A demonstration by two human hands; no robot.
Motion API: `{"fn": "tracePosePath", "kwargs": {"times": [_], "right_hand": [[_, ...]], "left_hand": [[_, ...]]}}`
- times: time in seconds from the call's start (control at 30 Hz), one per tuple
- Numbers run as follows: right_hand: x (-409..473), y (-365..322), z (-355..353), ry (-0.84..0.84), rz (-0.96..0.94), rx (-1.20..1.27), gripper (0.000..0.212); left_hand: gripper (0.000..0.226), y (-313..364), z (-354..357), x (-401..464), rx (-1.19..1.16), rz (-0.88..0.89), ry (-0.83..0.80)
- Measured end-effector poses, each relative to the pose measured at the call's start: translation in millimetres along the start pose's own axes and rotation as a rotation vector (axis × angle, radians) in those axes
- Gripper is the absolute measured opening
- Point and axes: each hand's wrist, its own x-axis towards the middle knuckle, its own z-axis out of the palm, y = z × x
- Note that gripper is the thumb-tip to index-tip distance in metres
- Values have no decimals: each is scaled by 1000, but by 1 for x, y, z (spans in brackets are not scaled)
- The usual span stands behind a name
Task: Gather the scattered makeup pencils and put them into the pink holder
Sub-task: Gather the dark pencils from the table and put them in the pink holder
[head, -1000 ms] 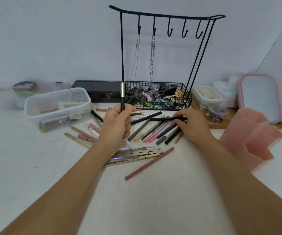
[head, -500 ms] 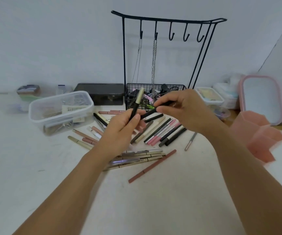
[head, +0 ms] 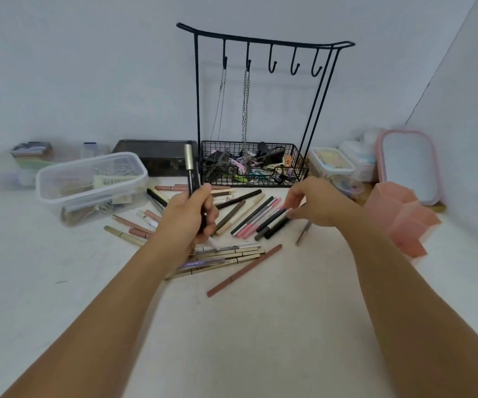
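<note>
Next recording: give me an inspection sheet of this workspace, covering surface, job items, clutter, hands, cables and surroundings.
Surface: white tabletop, bare in front.
Job's things: scattered pencils lie mid-table; pink holder at right, no pencils seen in it.
Clutter: clear plastic box, black wire basket under a hook stand with chains, dark case, small tubs, pink-rimmed mirror.
Hands: left hand grips pencils upright; right hand reaches down to the lying pencils, grip unclear.
Cables: nothing seen.
Surroundings: plain pale walls.
</note>
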Motion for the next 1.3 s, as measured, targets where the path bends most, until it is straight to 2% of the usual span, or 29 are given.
{"fn": "tracePosePath", "kwargs": {"times": [0.07, 0.2, 0.4, 0.53, 0.63, 0.73, 0.83, 0.9, 1.03, 1.1, 1.2, 1.3], "right_hand": [[-1, 5, 0, -113, -4, -82, 19], [3, 7, 6, -112, -65, -81, 21], [6, 12, 8, -77, -150, -43, 16], [-1, -24, -13, 81, -315, 229, 14], [-14, -55, -28, -13, -371, 187, 16], [-23, -66, -35, -140, -351, 194, 16], [-25, -74, -33, -35, -387, 315, 10], [-25, -77, -32, 53, -392, 403, 10], [-26, -72, -38, -61, -380, 433, 12], [-25, -72, -36, -50, -401, 459, 13], [-23, -79, -28, 28, -412, 423, 20], [-21, -83, -18, 171, -351, 567, 51]], "left_hand": [[25, -1, -2, 1, -138, -12, -23], [19, -4, -7, 0, -190, -59, -44], [42, -1, -11, 6, -172, -64, -29], [40, -2, -13, 11, -197, -56, -107], [44, -1, -13, 11, -263, -107, -204], [46, -2, -13, 7, -178, -96, -280], [34, -4, -9, 1, 21, -51, -334], [34, -6, -6, -3, 114, -26, -345], [29, -2, -5, -9, -24, -121, -463], [29, 0, -4, -10, 14, -140, -485], [31, -1, -1, -10, 101, -119, -440], [32, -1, -4, -9, 87, -139, -448]]}}
